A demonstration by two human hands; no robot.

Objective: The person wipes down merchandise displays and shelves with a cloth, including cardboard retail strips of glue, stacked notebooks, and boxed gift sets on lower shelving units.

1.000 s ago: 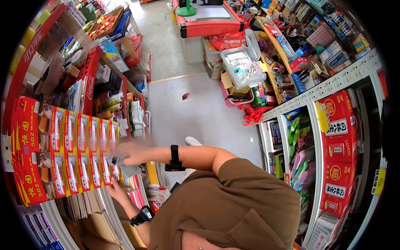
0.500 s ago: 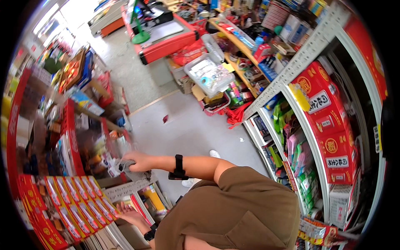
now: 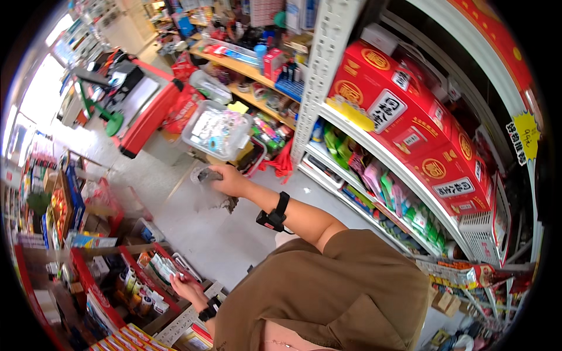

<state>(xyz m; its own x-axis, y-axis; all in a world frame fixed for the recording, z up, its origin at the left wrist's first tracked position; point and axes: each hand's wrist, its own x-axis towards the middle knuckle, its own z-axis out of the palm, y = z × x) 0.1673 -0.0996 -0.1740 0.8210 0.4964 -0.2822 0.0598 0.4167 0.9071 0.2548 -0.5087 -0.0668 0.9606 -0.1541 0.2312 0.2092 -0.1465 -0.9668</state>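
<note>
Right hand [image 3: 229, 180], at centre left of the frame, is extended on an outstretched arm and closed around a small grey object [image 3: 206, 175]; the fingers are curled over its near end. The object's far end projects from the fist toward the left of the frame, so its long axis runs roughly left to right in the picture. Its exact kind cannot be told. A black wristband [image 3: 274, 214] sits on that forearm.

Left hand [image 3: 186, 288], at lower left, reaches into a red-edged shelf [image 3: 137, 270] stocked with small packets. The fingers are partly curled among the packets; whether they grip one cannot be told.

Surface below is a grey concrete floor [image 3: 216, 234] forming a shop aisle. At upper left stands a red-framed worktop [image 3: 153, 111]. A clear plastic bin [image 3: 216, 130] of small goods sits just above the right hand. At right, a white metal rack [image 3: 374, 152] carries large red boxes [image 3: 404, 117] on top and coloured packets on the lower levels.
</note>
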